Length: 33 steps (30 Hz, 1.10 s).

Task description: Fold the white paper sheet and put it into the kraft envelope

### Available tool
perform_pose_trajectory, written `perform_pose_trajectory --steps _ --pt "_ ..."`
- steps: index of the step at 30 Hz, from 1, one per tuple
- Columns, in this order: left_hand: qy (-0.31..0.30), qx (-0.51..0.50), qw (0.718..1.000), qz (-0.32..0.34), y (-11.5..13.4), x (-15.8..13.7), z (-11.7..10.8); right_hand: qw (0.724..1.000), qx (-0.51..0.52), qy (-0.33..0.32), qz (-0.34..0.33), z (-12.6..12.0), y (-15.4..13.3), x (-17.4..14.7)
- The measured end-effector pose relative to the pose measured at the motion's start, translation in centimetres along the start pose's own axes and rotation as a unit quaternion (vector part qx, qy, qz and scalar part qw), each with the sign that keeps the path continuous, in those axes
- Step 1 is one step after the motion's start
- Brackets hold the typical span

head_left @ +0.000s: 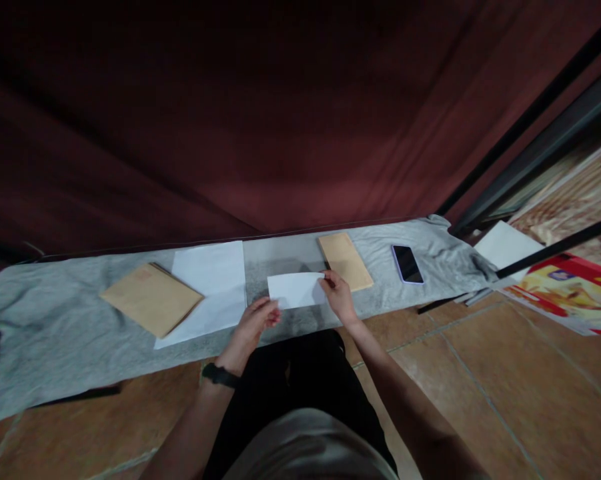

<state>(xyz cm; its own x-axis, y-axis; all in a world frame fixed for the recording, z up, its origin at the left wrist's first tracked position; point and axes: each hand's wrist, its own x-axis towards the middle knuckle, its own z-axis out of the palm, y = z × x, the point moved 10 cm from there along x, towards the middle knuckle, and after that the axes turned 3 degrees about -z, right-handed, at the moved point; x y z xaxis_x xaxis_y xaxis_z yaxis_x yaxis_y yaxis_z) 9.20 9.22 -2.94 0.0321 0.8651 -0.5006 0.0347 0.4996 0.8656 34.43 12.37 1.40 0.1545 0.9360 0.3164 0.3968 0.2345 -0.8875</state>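
Note:
A folded sheet of white paper [297,290] is held between my two hands, a little above the grey cloth. My left hand [257,321] pinches its lower left corner, the fingers curled. At the paper's right end, my right hand [338,294] grips the edge between thumb and fingers. Just beyond my right hand lies a brown envelope [347,259]. To the left of my left hand, larger white sheets [215,283] rest flat, partly covered by a stack of brown envelopes [153,299].
A phone [407,264] lies on the right part of the grey cloth [55,333] covering the long narrow table. A dark red curtain [260,133] hangs right behind it. On the right are black metal bars and a colourful box [575,290] above the tiled floor [475,373].

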Motion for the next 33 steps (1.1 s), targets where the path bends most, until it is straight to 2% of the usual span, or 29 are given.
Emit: perform_pose_trajectory --steps 2,4,10,13,15,19,25,30,33 --pt "0.037 0.154 0.987 0.010 -0.2 0.5 -0.6 1.000 -0.023 -0.005 0.007 0.8 0.5 0.6" --pt "0.065 0.244 0.967 0.019 -0.3 1.2 -0.9 0.999 -0.050 -0.010 0.014 1.7 1.1 0.9" --pt "0.114 0.360 0.925 0.031 0.1 2.5 -1.0 0.991 -0.126 -0.014 0.036 3.1 2.7 0.2" --pt "0.127 0.412 0.902 0.028 0.5 2.4 -0.8 0.972 -0.236 -0.019 -0.016 3.5 1.6 -0.7" --pt "0.130 0.437 0.889 0.024 0.7 2.4 -0.7 0.949 -0.304 -0.037 -0.074 4.6 0.4 -1.6" --pt "0.133 0.469 0.873 0.010 0.9 2.6 -0.9 0.921 -0.340 -0.113 -0.150 7.6 -0.8 -3.8" --pt "0.132 0.489 0.862 -0.003 0.9 3.0 -1.3 0.905 -0.374 -0.154 -0.131 9.1 0.1 -4.9" --pt "0.132 0.498 0.857 -0.008 0.6 3.2 -1.3 0.908 -0.370 -0.146 -0.130 8.9 0.0 -5.3" --pt "0.111 0.503 0.857 0.002 0.5 3.5 -1.0 0.914 -0.359 -0.144 -0.125 8.5 -0.2 -5.4"
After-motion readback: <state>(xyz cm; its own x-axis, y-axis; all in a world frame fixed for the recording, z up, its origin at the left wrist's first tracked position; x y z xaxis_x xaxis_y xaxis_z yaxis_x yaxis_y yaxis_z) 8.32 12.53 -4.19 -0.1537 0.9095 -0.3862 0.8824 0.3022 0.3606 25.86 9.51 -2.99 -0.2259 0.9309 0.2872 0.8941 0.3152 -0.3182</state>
